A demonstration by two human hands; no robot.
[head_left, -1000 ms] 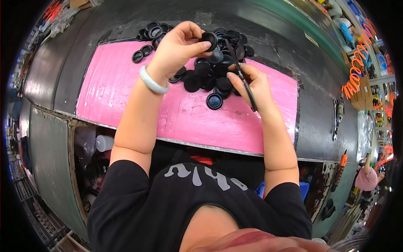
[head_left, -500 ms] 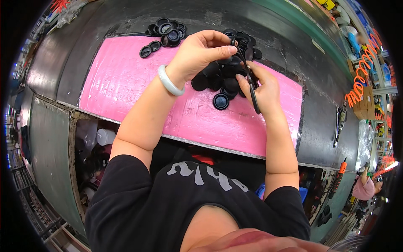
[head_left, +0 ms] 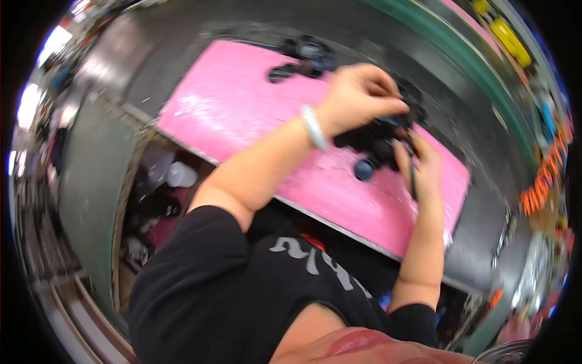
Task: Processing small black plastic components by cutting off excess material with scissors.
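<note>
My left hand (head_left: 365, 100), with a pale bangle (head_left: 314, 127) at its wrist, is closed, thumb and forefinger pinched above a heap of black round rubber caps (head_left: 371, 138). Whatever sits in that pinch blurs into the dark heap. My right hand (head_left: 424, 162) is wrapped round a slim black hand tool (head_left: 413, 181), its upper end rising toward the left fingertips. Motion smears the tool, so its kind is unclear. One cap (head_left: 364, 169) lies at the heap's near edge on the pink sheet (head_left: 236, 109). Another group of black caps (head_left: 313, 51) sits farther left.
The pink sheet covers part of a dark workbench (head_left: 182, 67). Below its edge, an open shelf holds a white container (head_left: 181, 175). A coiled orange hose (head_left: 538, 191) hangs at the right. A green ledge (head_left: 461, 70) runs along the far side.
My view has swung, so bench and hands appear shifted right and lower, and the picture is blurred. Both hands remain close together over the caps; the right still grips the black tool.
</note>
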